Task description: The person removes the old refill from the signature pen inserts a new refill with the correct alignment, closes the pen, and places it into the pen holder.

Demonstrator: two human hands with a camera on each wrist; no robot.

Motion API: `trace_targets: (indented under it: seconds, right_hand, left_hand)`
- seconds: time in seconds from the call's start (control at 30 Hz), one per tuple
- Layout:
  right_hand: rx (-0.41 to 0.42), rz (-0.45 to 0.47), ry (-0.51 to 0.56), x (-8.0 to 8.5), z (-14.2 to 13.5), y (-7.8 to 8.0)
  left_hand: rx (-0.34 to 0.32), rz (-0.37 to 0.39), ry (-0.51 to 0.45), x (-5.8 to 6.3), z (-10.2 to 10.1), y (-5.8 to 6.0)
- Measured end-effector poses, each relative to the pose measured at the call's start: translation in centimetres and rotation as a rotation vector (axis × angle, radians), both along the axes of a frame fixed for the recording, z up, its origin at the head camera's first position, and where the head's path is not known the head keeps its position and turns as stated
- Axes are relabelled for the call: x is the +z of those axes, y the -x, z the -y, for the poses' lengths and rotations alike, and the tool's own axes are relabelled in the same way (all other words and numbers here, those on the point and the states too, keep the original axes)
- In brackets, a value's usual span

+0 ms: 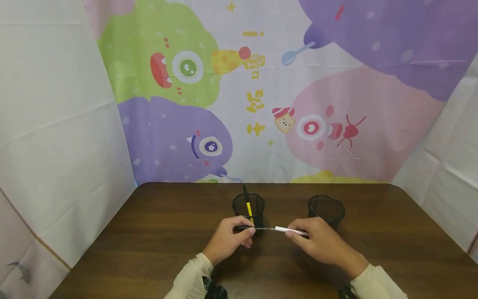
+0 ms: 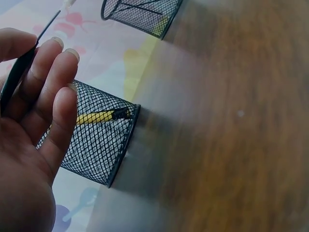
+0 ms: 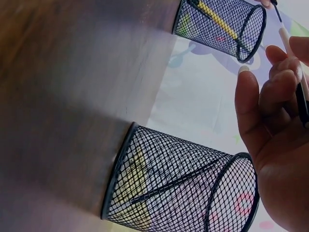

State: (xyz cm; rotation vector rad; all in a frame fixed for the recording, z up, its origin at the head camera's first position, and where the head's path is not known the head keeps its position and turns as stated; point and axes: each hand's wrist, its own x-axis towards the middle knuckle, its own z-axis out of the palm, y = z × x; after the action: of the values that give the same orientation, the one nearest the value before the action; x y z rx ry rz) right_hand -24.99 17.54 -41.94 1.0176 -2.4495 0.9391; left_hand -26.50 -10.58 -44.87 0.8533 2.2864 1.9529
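A slim black-handled tool (image 2: pixel 19 72) with a thin metal shaft is being held nearly level above the table (image 1: pixel 149 257), in front of the left mesh cup (image 2: pixel 96 150). Its handle is being pinched between thumb and fingers by the left hand (image 1: pixel 230 236), while its shaft is being pointed toward the right hand (image 1: pixel 322 241). There, a white barrel (image 1: pixel 284 229) with a black rear part is being pinched between thumb and fingers, in line with the shaft. The shaft is being brought up to the barrel's open-looking end — whether the tip is being held inside or only against it cannot be told.

A yellow-and-black pen (image 1: pixel 249 207) is being held by the left cup, leaned against the rim with its black upper part raised above it. The right mesh cup (image 3: pixel 145 169) is being partly covered by the right hand in the head view; a slim dark line (image 3: pixel 174 185) is being shown through its mesh, though stick or seam cannot be told apart. Both cups are being supported upright by the brown wood-grain table, well apart from each other.

Behind them, a backdrop cloth (image 1: pixel 261 158) is being hung, printed with green, purple and pink one-eyed monsters — plain white cloth (image 1: pixel 56 104) is being used at the sides. Both forearms are being covered by cream sleeves (image 1: pixel 192 276).
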Motion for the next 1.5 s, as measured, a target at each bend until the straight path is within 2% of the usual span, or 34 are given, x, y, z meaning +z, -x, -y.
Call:
trace_targets:
  seconds: [0.77, 1.17, 1.4, 1.5]
  right_hand:
    - [-0.036, 0.019, -0.021, 0.26, -0.36, 0.16]
    - [-0.059, 0.078, -0.106, 0.37, -0.45, 0.1]
    - [-0.088, 0.035, -0.201, 0.26, -0.53, -0.03]
    - [-0.11, 0.047, -0.249, 0.3, -0.63, -0.05]
  left_hand:
    - [0.018, 0.017, -0.001, 0.09, 0.25, 0.07]
    - [0.012, -0.01, 0.0, -0.16, 0.27, 0.18]
    - [0.013, -0.016, -0.004, -0.25, 0.16, 0.27]
    - [0.016, -0.009, 0.002, -0.21, 0.09, 0.23]
